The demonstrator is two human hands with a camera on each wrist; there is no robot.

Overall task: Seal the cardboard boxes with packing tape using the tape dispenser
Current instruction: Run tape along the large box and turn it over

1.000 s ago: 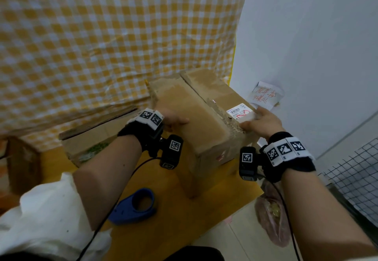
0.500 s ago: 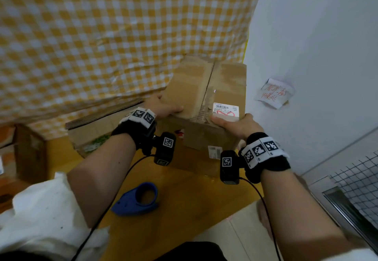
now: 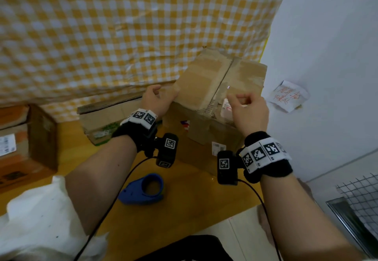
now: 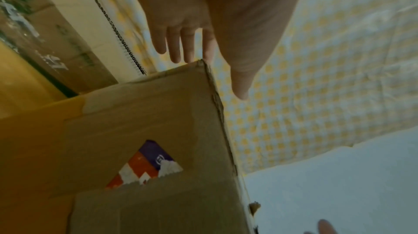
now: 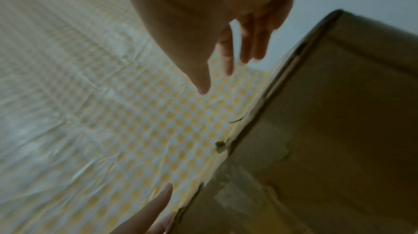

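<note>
The brown cardboard box point(image 3: 216, 88) with worn flaps has its near right top corner hidden behind the right hand point(image 3: 248, 111), which also covers most of a white shipping label point(image 3: 226, 105). The left hand point(image 3: 158, 99) hides the box's left edge. The red handwriting on the white paper note point(image 3: 287, 95) on the wall is too small to read. The blue plastic tape dispenser point(image 3: 143, 189) is partly hidden by the left forearm. In the right wrist view everything is motion-blurred. The orange-brown carton point(image 3: 24, 144) is cut off at the left edge.
</note>
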